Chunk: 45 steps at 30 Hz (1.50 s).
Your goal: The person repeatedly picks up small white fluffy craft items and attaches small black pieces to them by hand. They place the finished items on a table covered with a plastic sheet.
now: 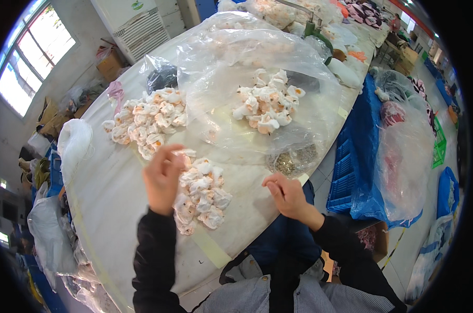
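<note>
Small soft white-and-peach pieces with dark specks, like little plush parts, lie in several piles on the pale-covered table. My left hand (163, 178) is over the left edge of the nearest pile (204, 193); its fingers are bent and smeared by motion, so a hold cannot be made out. My right hand (288, 196) is at the table's near right edge, fingers curled in toward the thumb; anything inside them is hidden. Just beyond it sits a clear bag of small gold-coloured bits (286, 163). A larger pile (155, 117) lies farther left.
A big clear plastic bag (215, 78) spreads over the table's middle, with another pile (270, 101) at it. A green metal clamp-like tool (318, 39) stands at the far edge. Blue crates (343, 167) and a stuffed clear sack (406, 161) stand on the right.
</note>
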Tool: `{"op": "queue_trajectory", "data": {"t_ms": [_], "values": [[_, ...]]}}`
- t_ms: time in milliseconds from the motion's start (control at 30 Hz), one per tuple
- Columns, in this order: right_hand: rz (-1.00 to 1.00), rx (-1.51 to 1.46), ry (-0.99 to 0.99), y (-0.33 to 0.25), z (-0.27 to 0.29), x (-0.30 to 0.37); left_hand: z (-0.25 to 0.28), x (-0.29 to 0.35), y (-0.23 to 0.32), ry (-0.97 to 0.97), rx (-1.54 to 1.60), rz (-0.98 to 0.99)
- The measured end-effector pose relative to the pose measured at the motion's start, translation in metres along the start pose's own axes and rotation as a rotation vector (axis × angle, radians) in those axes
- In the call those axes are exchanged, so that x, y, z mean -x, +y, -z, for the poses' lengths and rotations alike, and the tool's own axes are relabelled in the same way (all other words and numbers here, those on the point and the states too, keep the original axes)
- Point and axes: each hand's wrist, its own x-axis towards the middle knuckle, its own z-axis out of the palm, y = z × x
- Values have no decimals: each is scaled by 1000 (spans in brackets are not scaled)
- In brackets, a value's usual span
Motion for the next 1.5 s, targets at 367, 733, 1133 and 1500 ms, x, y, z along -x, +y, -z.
{"op": "queue_trajectory", "data": {"t_ms": [367, 733, 1133, 1500], "values": [[-41, -118, 50, 9, -38, 23, 49, -53, -151, -104, -550, -115], [-216, -430, 137, -4, -25, 29, -60, 36, 3, -269, 182, 54], [-354, -227, 370, -4, 1, 63, -154, 79, -10, -661, 315, 145], [-467, -361, 273, -10, 6, 56, -160, 87, -14, -454, 464, 253]]}}
